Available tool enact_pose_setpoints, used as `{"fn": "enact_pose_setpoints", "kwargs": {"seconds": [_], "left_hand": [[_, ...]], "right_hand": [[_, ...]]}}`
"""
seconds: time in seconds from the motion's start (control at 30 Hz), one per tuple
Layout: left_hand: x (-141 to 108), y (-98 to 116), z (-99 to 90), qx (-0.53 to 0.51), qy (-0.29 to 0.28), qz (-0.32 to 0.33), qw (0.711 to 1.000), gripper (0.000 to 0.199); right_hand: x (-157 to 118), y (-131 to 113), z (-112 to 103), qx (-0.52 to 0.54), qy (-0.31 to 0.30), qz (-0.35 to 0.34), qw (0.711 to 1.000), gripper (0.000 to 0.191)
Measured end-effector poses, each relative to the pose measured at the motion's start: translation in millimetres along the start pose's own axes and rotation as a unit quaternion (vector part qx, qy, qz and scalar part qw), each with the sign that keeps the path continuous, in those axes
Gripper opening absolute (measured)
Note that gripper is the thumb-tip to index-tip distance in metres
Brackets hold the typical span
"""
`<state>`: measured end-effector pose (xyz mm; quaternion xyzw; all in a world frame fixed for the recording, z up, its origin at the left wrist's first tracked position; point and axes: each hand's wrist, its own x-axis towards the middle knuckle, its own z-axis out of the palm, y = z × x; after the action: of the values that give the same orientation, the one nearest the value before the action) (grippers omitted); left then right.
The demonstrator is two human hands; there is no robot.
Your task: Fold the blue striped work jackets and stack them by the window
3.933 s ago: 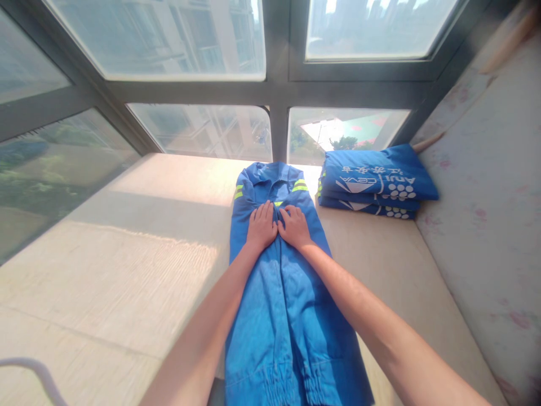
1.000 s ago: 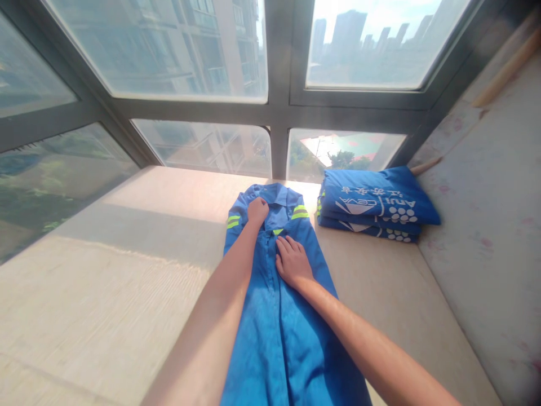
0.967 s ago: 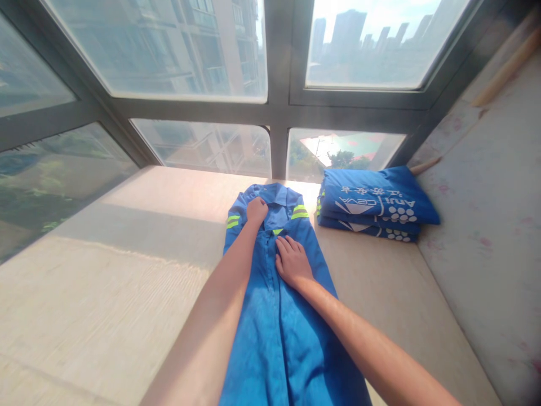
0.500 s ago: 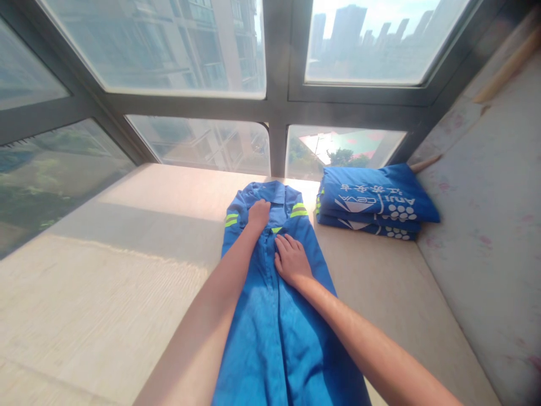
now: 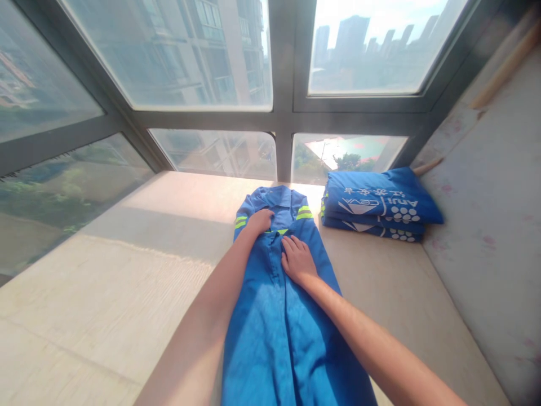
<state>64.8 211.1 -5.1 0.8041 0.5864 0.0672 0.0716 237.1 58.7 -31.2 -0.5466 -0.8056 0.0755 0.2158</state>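
A blue work uniform (image 5: 262, 316) with a collar and yellow-green reflective stripes lies front side up, its collar end toward the window. Just below the collar, my left hand (image 5: 261, 221) is closed, its curled fingers gripping cloth near the front opening. My right hand (image 5: 299, 258) rests flat on the chest area to the right of the front seam, fingers stretched out and holding nothing. A bit of yellow-green stripe shows between the hands. The uniform's lower end runs out of view at the bottom.
Folded blue uniforms (image 5: 376, 197) with white lettering are stacked at the back right, against a flower-patterned wall (image 5: 477, 270). The pale wooden surface (image 5: 105, 304) extends left. Grey-framed windows (image 5: 283, 121) border the back and left side.
The view has shifted slightly, so the scene sits a little further right and lower. My left hand stays near the collar, and cloth beside it has shifted. My right hand stays flat.
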Motion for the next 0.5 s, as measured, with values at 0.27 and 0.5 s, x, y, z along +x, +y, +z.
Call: {"fn": "enact_pose_setpoints", "kwargs": {"seconds": [0.27,0.5], "left_hand": [[-68.6,-9.3,-23.1,0.060,0.110,-0.125,0.984,0.042],[-95.9,-12.2,-17.6,0.082,0.078,-0.109,0.988,0.037]], "right_hand": [[0.0,0.9,1.6,-0.009,0.006,-0.004,1.000,0.051],[-0.1,2.7,5.1,-0.004,0.007,-0.006,1.000,0.048]]}}
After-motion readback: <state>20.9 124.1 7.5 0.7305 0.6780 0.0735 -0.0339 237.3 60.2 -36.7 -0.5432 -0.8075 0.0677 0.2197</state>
